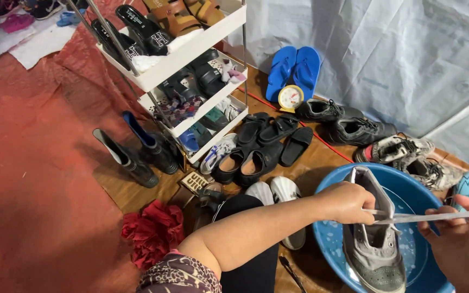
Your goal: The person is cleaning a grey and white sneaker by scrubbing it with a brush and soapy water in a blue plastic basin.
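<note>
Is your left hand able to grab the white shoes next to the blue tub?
Probably yes. The left hand grips the grey shoe over the tub; the white shoes lie just beside that forearm, uncovered.

The grey canvas high-top sneaker (373, 247) stands in the round blue plastic basin (408, 192), down at about 4 o'clock in the view. The left hand (348, 202) sits on the sneaker's collar, and the right hand (465, 247) is off at 3 o'clock, the flat white shoelace (430, 217) stretched between them. Behind the basin, around 1 o'clock, a pair of black lace-up shoes (343, 122) lies on the floor. The white tiered shoe rack (191, 54) stands at 11 o'clock, with the pair of dark rubber boots (137, 152) just to its left.
</note>
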